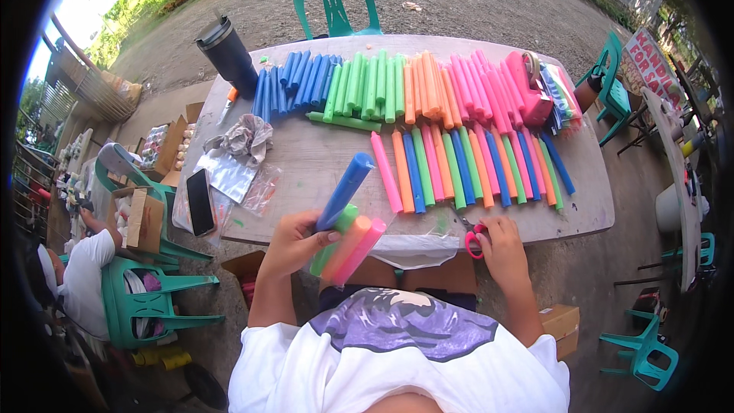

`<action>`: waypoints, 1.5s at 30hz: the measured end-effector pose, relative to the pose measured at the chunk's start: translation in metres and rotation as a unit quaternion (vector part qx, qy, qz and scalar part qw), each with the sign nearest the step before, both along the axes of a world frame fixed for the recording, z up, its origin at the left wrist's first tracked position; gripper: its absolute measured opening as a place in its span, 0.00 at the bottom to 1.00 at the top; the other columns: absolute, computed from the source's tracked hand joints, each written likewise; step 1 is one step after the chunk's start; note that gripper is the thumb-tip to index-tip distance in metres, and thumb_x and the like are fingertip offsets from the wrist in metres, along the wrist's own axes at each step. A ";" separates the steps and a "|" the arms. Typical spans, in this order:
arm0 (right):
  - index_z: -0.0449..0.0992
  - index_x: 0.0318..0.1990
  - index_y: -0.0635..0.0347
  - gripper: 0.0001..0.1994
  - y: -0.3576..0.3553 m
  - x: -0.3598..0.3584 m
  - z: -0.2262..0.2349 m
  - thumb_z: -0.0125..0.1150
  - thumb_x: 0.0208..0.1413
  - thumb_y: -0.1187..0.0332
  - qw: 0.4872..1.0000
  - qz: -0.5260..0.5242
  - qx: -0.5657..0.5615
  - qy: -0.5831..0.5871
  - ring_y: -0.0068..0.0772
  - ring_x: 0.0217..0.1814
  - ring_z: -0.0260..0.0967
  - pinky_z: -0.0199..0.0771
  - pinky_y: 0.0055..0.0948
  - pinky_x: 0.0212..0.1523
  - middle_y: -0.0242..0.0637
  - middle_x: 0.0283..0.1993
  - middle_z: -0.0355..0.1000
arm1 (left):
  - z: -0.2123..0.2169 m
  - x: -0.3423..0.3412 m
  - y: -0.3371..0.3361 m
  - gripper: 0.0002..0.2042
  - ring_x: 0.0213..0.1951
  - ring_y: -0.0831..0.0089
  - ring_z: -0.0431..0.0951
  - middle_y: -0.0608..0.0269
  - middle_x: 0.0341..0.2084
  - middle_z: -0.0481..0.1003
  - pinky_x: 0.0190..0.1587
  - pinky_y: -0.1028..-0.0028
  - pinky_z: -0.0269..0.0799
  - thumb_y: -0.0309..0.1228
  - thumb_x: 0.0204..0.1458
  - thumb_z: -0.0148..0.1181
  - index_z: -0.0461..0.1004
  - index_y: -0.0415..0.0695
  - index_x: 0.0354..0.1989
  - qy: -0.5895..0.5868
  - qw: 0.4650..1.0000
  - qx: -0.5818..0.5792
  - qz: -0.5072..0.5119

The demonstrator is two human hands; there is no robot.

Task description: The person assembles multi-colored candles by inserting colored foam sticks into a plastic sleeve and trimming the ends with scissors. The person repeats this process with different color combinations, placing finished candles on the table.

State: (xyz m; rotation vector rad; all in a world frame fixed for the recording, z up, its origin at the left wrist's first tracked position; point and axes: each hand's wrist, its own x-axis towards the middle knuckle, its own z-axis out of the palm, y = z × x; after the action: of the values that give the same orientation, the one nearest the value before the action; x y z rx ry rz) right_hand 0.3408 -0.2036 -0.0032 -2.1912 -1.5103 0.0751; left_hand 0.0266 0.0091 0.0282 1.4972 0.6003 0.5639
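My left hand (294, 245) is wrapped round a bunch of candles held up over the table's near edge. A blue candle (348, 187) sticks up highest, beside a green candle (344, 219), an orange candle (346, 248) and a pink candle (367, 245); clear plastic seems to cover part of the bunch. At the table edge my right hand (501, 248) has its fingers closed at the pink handles of a pair of scissors (474, 240), whose blades point away over the tabletop. Beyond my hands lies a row of candles in mixed colours (466, 168).
Behind that row, blue candles (306, 80), green candles (371, 84), orange candles (428, 88) and pink candles (482, 84) lie grouped on the table (306, 157). A tumbler (229, 57), phone (200, 203), plastic bags (233, 176) and tape dispenser (534, 95) surround them. A person (88, 275) sits left.
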 end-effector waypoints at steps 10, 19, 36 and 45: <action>0.75 0.51 0.59 0.20 -0.001 -0.004 0.014 0.67 0.48 0.69 0.994 0.029 -0.099 -0.042 0.46 0.41 0.71 0.72 0.42 0.43 0.41 0.37 0.71 | -0.010 0.010 -0.004 0.18 0.40 0.83 0.73 0.70 0.38 0.77 0.45 0.79 0.68 0.33 0.54 0.67 0.77 0.35 0.49 0.066 0.988 -0.141 -0.013; 0.73 0.50 0.54 0.19 0.019 0.005 0.008 0.67 0.49 0.69 0.984 0.021 0.050 0.168 0.39 0.35 0.72 0.71 0.39 0.37 0.38 0.36 0.74 | -0.026 0.013 -0.007 0.19 0.43 0.80 0.75 0.67 0.41 0.78 0.49 0.77 0.68 0.34 0.52 0.68 0.77 0.35 0.48 0.085 0.977 -0.185 -0.063; 0.78 0.47 0.56 0.23 0.059 -0.019 0.030 0.74 0.38 0.67 0.961 0.178 0.087 0.194 0.28 0.35 0.71 0.58 0.30 0.44 0.32 0.33 0.73 | -0.027 0.018 -0.008 0.22 0.42 0.81 0.73 0.66 0.39 0.78 0.47 0.77 0.69 0.38 0.54 0.67 0.77 0.34 0.50 0.153 0.960 -0.175 -0.155; 0.80 0.44 0.57 0.20 0.048 -0.009 0.032 0.71 0.38 0.78 0.969 0.164 0.084 0.165 0.29 0.34 0.71 0.63 0.29 0.46 0.31 0.34 0.76 | -0.025 0.020 -0.006 0.19 0.43 0.80 0.73 0.66 0.40 0.78 0.48 0.76 0.69 0.35 0.53 0.68 0.76 0.35 0.49 0.156 0.965 -0.133 -0.161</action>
State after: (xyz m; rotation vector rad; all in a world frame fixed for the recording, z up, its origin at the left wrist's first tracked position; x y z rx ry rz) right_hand 0.3322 -0.1556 0.0290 -1.6821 -1.6028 0.3853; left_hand 0.0470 0.0027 0.0037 1.3965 0.6306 -0.0087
